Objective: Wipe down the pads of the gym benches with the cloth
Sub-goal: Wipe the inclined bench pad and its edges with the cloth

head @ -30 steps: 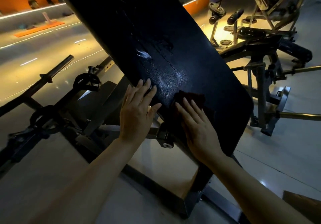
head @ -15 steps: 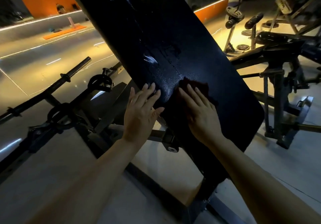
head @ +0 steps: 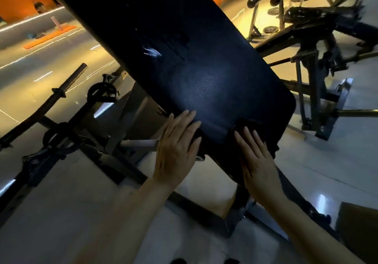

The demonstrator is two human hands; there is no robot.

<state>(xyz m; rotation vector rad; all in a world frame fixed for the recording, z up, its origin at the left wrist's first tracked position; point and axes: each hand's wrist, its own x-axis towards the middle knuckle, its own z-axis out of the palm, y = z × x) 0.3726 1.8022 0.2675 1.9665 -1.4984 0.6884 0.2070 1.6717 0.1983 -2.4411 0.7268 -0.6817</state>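
A long black bench pad [head: 184, 55] runs tilted from the top left down to the lower right, with a small white scuff near its middle. My left hand [head: 176, 149] rests flat with straight fingers on the pad's lower left edge. My right hand [head: 257, 161] presses flat on a dark cloth [head: 243, 125] at the pad's lower end; only the cloth's upper edge shows past my fingertips.
The bench's black steel frame [head: 204, 206] stands on the pale glossy floor below my arms. A barbell on a rack [head: 59, 93] lies to the left. More benches and machines [head: 311, 38] with weight plates crowd the right. A brown box corner [head: 358, 222] sits at lower right.
Both hands have slid down the pad toward its lower end, the right one taking the cloth with it. The view has shifted, so more of the pad's surface shows above my fingers.
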